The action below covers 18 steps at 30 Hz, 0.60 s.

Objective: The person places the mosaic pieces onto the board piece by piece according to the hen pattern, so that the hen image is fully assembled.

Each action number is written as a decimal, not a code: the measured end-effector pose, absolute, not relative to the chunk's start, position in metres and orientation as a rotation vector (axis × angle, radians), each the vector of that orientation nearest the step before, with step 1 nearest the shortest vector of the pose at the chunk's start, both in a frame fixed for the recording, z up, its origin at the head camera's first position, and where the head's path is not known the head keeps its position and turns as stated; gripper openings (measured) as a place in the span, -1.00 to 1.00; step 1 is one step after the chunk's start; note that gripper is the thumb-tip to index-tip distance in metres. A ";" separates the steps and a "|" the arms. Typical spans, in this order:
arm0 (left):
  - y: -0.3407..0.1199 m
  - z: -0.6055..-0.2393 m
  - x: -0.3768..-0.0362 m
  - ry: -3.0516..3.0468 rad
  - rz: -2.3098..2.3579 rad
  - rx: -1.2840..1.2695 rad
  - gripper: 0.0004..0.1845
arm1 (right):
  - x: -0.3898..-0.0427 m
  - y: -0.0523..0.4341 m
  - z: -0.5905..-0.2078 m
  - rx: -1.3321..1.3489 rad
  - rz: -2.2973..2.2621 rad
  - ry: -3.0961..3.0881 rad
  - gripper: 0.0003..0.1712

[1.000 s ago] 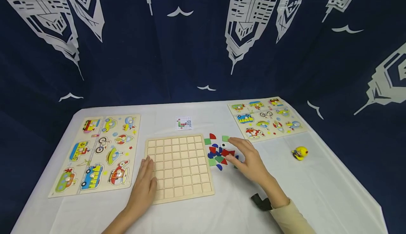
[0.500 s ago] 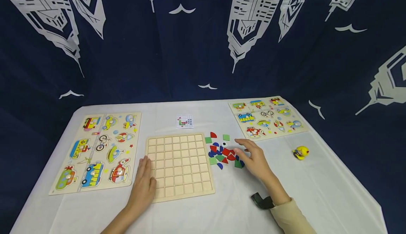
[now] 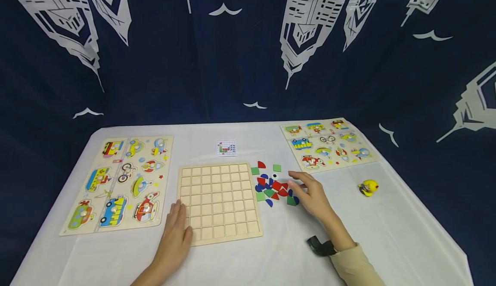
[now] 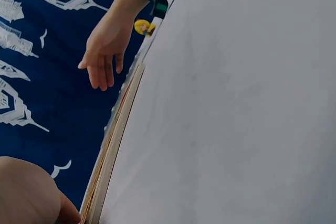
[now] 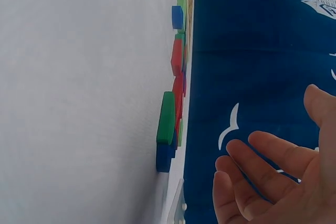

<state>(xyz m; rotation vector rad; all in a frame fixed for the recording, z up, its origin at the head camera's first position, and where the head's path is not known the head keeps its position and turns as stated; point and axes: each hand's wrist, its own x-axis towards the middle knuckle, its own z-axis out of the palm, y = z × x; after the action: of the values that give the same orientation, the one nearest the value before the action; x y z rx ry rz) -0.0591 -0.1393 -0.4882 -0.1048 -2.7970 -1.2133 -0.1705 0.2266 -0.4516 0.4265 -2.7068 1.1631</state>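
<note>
A square wooden grid board lies flat on the white table in the head view. My left hand rests along its left edge, fingers straight and thumb at the rim. To the board's right is a loose heap of small coloured pieces: a red quarter-round, green squares, blue half-rounds and others. My right hand hovers just right of the heap with relaxed, slightly bent fingers and nothing in them. In the right wrist view the fingers of the right hand are apart from the pieces, among them a green one.
A small printed pattern card lies behind the board. Vehicle peg puzzles stand at the left and back right. A yellow toy duck sits at the right. A dark strap with a camera is on the right wrist.
My right hand has drawn back to the right, off the heap, uncovering a green square and blue pieces. My left hand has slid slightly toward me along the board's edge.
</note>
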 end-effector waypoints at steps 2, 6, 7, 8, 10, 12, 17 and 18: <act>-0.141 -0.488 -0.051 -2.815 -1.185 -0.115 -0.34 | -0.170 0.226 -0.452 0.423 1.154 -2.714 -0.55; -0.146 -0.492 -0.038 -2.812 -1.074 -0.150 -0.37 | -0.171 0.226 -0.453 0.420 1.149 -2.725 -0.53; -0.148 -0.493 -0.036 -2.802 -1.039 -0.162 -0.38 | -0.172 0.226 -0.453 0.420 1.149 -2.727 -0.53; -0.149 -0.494 -0.034 -2.789 -1.005 -0.175 -0.39 | -0.172 0.226 -0.453 0.422 1.149 -2.729 -0.53; -0.151 -0.497 -0.032 -2.766 -0.964 -0.200 -0.41 | -0.173 0.226 -0.454 0.418 1.148 -2.731 -0.53; -0.151 -0.499 -0.033 -2.745 -0.941 -0.220 -0.43 | -0.173 0.226 -0.454 0.412 1.146 -2.735 -0.54; -0.149 -0.501 -0.034 -2.698 -0.927 -0.242 -0.44 | -0.172 0.228 -0.454 0.403 1.151 -2.746 -0.54; -0.149 -0.501 -0.034 -2.688 -0.922 -0.245 -0.44 | -0.172 0.228 -0.454 0.403 1.154 -2.748 -0.54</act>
<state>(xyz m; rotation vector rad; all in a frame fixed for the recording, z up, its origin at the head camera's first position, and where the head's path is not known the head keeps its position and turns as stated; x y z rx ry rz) -0.0343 -0.1492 -0.5013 -0.2450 -2.6882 -0.9222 -0.1716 0.2280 -0.4538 0.4030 -2.7478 1.1541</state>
